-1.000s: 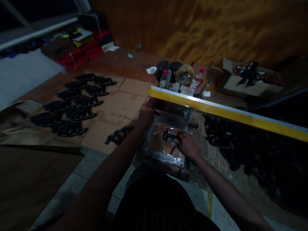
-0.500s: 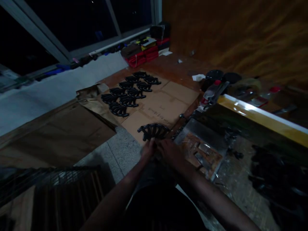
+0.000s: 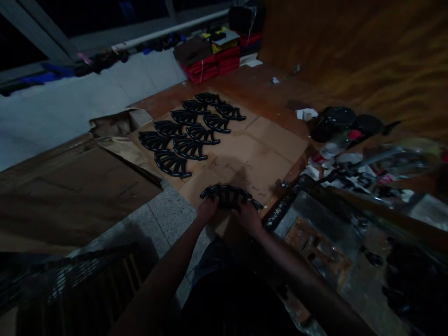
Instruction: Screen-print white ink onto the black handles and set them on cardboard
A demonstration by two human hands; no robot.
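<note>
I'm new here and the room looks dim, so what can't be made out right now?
All in the head view:
Some fingers of the left hand and right hand: hidden by the black ribbed piece and shadow.
Writing on the cardboard: too small and blurred.
Dark pile: cut off by the right edge, its parts lost in shadow.
Beyond the window: mostly lost in darkness.

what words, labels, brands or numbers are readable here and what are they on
No text is clear enough to quote.
Cardboard sheet: handwriting, too blurred to read.
Brown cardboard at left: a faint small mark, too small to read.
Red-capped plastic bottle: reddish label, no letters legible.
Held black fan-shaped piece: no lettering visible.
</note>
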